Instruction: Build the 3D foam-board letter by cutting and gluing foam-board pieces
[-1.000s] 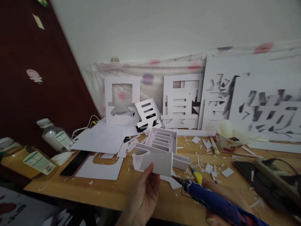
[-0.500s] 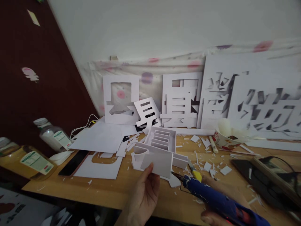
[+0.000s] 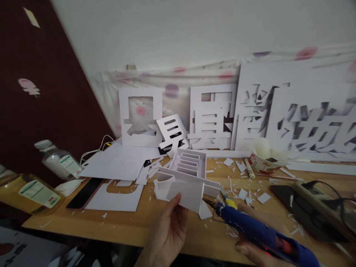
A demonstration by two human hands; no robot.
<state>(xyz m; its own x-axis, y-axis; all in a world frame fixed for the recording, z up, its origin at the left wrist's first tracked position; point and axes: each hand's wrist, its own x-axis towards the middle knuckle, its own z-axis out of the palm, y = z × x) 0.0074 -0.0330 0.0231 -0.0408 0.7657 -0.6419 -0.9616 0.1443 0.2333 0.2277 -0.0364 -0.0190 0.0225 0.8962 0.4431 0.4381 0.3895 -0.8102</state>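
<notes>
My left hand (image 3: 170, 228) is closed on a white foam board piece (image 3: 187, 194), thumb on its near face. In my right hand (image 3: 257, 241) is a blue glue gun (image 3: 250, 224), its fingers wrapped round the body. The gun's dark nozzle is at the right edge of the board piece; whether it touches I cannot tell. Just behind stands a white box-like letter shape (image 3: 205, 163) with raised walls and slots. A yellow-handled cutter (image 3: 230, 203) lies beyond the gun's tip, partly hidden.
White cut-out boards (image 3: 207, 118) lean against the plastic-covered wall. A phone (image 3: 85, 193) and two bottles (image 3: 59, 163) are at the left. A paper bowl (image 3: 264, 163), a power strip (image 3: 319, 200) and a dark flat object (image 3: 294, 207) are at the right. White scraps (image 3: 241, 194) litter the wooden table.
The glue gun's tip has shifted slightly up along the right edge of the board piece. My left hand keeps its hold. The whole view has moved a little.
</notes>
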